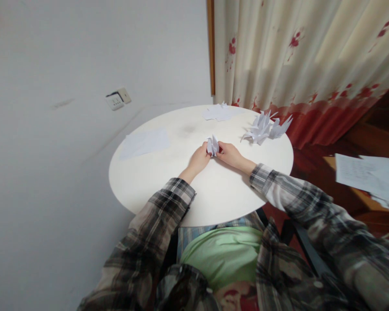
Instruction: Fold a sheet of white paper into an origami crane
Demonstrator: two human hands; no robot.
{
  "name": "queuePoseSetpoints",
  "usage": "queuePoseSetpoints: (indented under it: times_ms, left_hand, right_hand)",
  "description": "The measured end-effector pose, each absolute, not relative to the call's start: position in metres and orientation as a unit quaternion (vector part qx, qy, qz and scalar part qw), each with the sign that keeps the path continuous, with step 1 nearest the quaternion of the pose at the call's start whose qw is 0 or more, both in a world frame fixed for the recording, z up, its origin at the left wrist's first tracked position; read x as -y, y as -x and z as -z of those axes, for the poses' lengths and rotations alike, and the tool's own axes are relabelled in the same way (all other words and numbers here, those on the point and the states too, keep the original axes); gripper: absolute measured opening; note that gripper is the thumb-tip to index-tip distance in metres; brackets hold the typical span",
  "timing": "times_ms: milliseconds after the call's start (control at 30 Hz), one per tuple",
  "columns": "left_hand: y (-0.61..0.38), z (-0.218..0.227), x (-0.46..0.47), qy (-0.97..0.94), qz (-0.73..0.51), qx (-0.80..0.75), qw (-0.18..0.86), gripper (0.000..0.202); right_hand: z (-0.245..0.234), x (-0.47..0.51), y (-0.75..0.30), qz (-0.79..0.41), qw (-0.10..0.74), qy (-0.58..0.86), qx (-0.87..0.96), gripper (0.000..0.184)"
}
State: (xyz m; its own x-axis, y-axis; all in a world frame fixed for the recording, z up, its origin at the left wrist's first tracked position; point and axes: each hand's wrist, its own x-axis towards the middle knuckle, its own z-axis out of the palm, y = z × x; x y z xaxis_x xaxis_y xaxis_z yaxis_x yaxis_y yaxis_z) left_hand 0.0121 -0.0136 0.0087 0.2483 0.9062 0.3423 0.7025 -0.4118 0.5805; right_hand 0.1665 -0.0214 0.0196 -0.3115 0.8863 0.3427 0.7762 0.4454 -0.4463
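Observation:
A small folded white paper figure point(212, 145) is held up over the middle of the round white table point(149, 181). My left hand point(199, 158) grips it from the left with closed fingers. My right hand point(228, 153) pinches it from the right. Both sleeves are dark plaid. The fingertips are partly hidden behind the paper.
Several finished folded paper figures point(265, 127) lie in a pile at the table's far right. A flat white sheet point(144, 142) lies at the left, more paper point(218, 112) at the far edge. Papers point(369, 175) rest on a wooden surface to the right. A wall and a curtain stand behind.

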Motion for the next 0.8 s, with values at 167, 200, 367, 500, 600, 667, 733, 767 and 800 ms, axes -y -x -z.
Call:
queuePoseSetpoints:
  times_ms: [167, 200, 367, 500, 600, 667, 733, 767, 800]
  left_hand:
    - [-0.0131, -0.0103, 0.0149, -0.772, -0.322, -0.524, 0.162, 0.025]
    - [-0.0133, -0.0106, 0.0152, -0.771, -0.321, -0.525, 0.164, 0.025]
    - [-0.0139, -0.0113, 0.0151, -0.767, -0.329, -0.521, 0.180, 0.025]
    - [-0.0139, -0.0117, 0.0153, -0.773, -0.318, -0.520, 0.173, 0.024]
    - [-0.0140, -0.0121, 0.0157, -0.781, -0.304, -0.520, 0.167, 0.025]
    - [-0.0140, -0.0125, 0.0159, -0.783, -0.296, -0.521, 0.168, 0.026]
    - [-0.0141, -0.0129, 0.0161, -0.783, -0.289, -0.525, 0.168, 0.027]
    - [-0.0142, -0.0132, 0.0163, -0.782, -0.288, -0.527, 0.168, 0.028]
    - [-0.0142, -0.0135, 0.0166, -0.781, -0.287, -0.528, 0.168, 0.028]
  right_hand:
    - [-0.0204, 0.0219, -0.1662, -0.097, 0.275, 0.521, 0.802, 0.011]
    - [-0.0205, 0.0220, -0.1662, -0.097, 0.274, 0.523, 0.801, 0.011]
    - [-0.0197, 0.0212, -0.1661, -0.091, 0.265, 0.530, 0.801, 0.013]
    - [-0.0188, 0.0204, -0.1660, -0.088, 0.259, 0.534, 0.800, 0.015]
    - [-0.0188, 0.0203, -0.1660, -0.086, 0.254, 0.535, 0.801, 0.016]
    - [-0.0190, 0.0205, -0.1661, -0.085, 0.250, 0.534, 0.803, 0.016]
    - [-0.0194, 0.0208, -0.1663, -0.086, 0.247, 0.533, 0.805, 0.016]
    - [-0.0196, 0.0210, -0.1663, -0.087, 0.245, 0.534, 0.805, 0.016]
    - [-0.0198, 0.0211, -0.1664, -0.088, 0.245, 0.534, 0.804, 0.017]
